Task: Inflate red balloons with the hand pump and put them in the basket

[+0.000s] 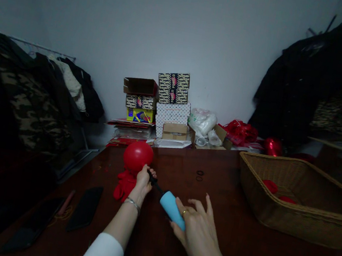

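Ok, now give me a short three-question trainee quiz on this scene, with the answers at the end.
1. Which hand is nearer the round balloon?
2. True or false: the basket stands to the right of the pump.
3. What colour is the pump's thick body? a) yellow b) light blue c) green

Key: 1. The left hand. 2. True. 3. b, light blue.

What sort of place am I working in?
Probably a storeroom or back office, though I can't be sure: clothes hang on both sides, boxes are stacked near the wall, and a basket sits on the table.
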`<move>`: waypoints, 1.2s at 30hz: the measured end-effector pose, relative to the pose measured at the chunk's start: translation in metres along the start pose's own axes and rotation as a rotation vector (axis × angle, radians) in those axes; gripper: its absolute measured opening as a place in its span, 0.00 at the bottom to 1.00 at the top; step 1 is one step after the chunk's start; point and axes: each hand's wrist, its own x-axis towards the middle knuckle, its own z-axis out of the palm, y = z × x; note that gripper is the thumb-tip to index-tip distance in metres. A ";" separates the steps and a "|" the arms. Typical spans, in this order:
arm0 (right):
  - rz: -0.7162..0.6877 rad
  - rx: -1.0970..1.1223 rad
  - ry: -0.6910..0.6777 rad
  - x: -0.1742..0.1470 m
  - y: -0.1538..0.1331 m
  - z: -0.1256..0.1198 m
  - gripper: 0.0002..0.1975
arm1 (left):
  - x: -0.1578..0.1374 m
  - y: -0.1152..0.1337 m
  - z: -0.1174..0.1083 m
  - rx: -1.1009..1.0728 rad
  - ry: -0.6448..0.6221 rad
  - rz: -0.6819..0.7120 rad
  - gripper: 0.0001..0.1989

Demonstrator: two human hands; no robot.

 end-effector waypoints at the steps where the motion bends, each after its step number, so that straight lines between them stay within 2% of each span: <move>1: -0.002 0.006 -0.013 -0.001 0.001 -0.004 0.25 | 0.003 0.005 -0.001 -0.018 -0.006 -0.007 0.12; 5: 0.009 0.019 -0.048 -0.003 0.004 -0.017 0.25 | 0.010 0.014 -0.003 -0.059 -0.005 -0.024 0.12; 9: 0.034 -0.002 -0.043 0.000 0.004 -0.017 0.23 | 0.008 0.009 -0.003 -0.064 0.005 -0.007 0.12; 13: 0.038 -0.019 -0.045 0.003 0.001 -0.007 0.24 | 0.002 -0.003 -0.004 -0.034 0.013 0.025 0.12; 20: 0.036 -0.047 -0.003 0.007 -0.007 0.019 0.25 | -0.017 -0.029 -0.003 0.043 -0.015 -0.029 0.11; 24: 0.046 -0.037 0.004 0.009 -0.010 0.026 0.25 | -0.018 -0.034 -0.004 0.064 -0.031 -0.008 0.11; 29: 0.023 -0.011 -0.017 0.008 -0.009 0.021 0.25 | -0.007 -0.022 -0.011 0.044 0.024 0.013 0.10; 36: 0.005 0.003 -0.056 -0.001 -0.005 -0.005 0.25 | 0.012 0.006 -0.015 -0.032 0.026 0.002 0.12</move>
